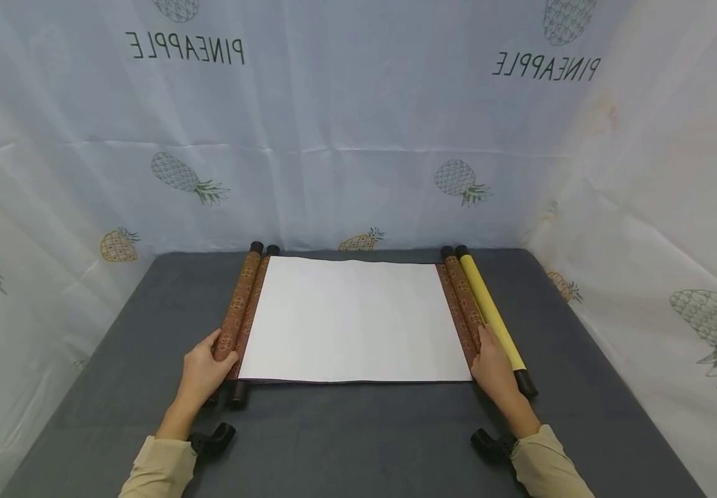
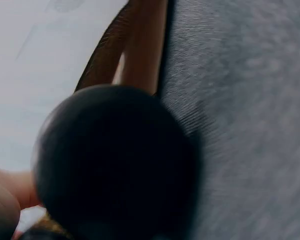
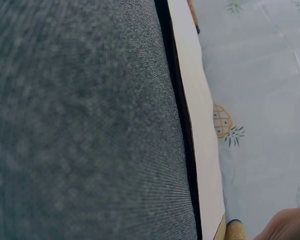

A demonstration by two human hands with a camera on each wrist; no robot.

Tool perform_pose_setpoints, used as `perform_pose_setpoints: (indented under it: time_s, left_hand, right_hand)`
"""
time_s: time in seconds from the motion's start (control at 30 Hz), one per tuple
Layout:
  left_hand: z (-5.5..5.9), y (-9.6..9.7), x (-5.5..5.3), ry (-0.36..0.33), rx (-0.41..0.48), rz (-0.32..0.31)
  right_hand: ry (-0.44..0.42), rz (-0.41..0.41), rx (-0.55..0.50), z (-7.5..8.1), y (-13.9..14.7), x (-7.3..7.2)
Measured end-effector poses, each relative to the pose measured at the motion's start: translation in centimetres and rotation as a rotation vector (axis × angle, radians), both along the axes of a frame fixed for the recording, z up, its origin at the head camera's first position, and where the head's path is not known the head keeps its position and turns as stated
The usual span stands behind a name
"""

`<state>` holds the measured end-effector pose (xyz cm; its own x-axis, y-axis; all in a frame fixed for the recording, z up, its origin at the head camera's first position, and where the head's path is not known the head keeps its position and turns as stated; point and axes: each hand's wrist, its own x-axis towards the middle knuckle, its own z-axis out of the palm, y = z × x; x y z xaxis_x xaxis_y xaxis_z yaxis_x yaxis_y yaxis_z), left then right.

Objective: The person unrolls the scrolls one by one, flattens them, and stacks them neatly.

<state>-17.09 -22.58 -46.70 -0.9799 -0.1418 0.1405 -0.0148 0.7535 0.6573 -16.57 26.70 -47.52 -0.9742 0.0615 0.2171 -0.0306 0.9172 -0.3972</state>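
A hanging scroll lies partly unrolled, its white paper (image 1: 358,318) spread between brown patterned borders. My left hand (image 1: 204,370) grips the near part of the brown patterned roll (image 1: 241,294) at the left, thumb on its inner side. Beside that roll lies a second rod with a black end knob (image 1: 238,394). At the right, my right hand (image 1: 495,363) holds the near part of another brown roll (image 1: 462,290). Along its outer side runs a yellow rod (image 1: 489,301) with black ends. A large black knob (image 2: 115,160) hides much of the left wrist view.
A dark grey cloth (image 1: 358,443) covers the table under the scroll. Behind the table and along both sides hangs a white curtain (image 1: 358,104) with pineapple prints. Black wrist mounts (image 1: 211,439) sit under both wrists, next to beige sleeves (image 1: 162,465).
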Motion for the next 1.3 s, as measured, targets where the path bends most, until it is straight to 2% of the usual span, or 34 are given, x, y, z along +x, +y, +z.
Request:
perform_pose_setpoints:
  time_s: [0.13,0.2,0.5,0.63,0.73,0.87,1.0,1.1,1.3]
  left_hand:
    - [-0.3,0.0,0.0,-0.074,0.01,0.013]
    - [-0.4,0.1,0.0,-0.085,0.009,0.019]
    - [-0.8,0.3,-0.1,-0.026,-0.035,0.019]
    - [-0.9,0.4,-0.3,-0.044,-0.015,0.053]
    - [-1.0,0.3,-0.2,-0.029,0.004,0.084]
    - [-0.4,0.0,0.0,0.042,-0.026,0.088]
    - [0.2,-0.5,0.0,0.083,-0.049,0.091]
    - [0.4,-0.9,0.1,0.078,-0.046,0.1]
    - [0.2,-1.0,-0.2,0.042,-0.039,0.076]
  right_hand:
    - [-0.009,-0.008,-0.006,0.0,0.0,-0.1]
    - [-0.01,-0.008,-0.009,0.1,-0.1,-0.1]
    - [-0.013,-0.023,-0.027,0.3,-0.2,-0.2]
    - [0.006,-0.029,-0.047,0.0,-0.1,-0.3]
    - [0.05,-0.026,-0.066,-0.4,-0.2,-0.4]
    - [0.096,-0.035,-0.089,-0.5,-0.6,-0.4]
    - [0.121,-0.047,-0.106,-0.2,-1.3,-0.5]
    - [0.128,-0.048,-0.112,-0.2,-1.8,-0.5]
    - [0.115,-0.072,-0.121,-0.4,-1.9,-0.6]
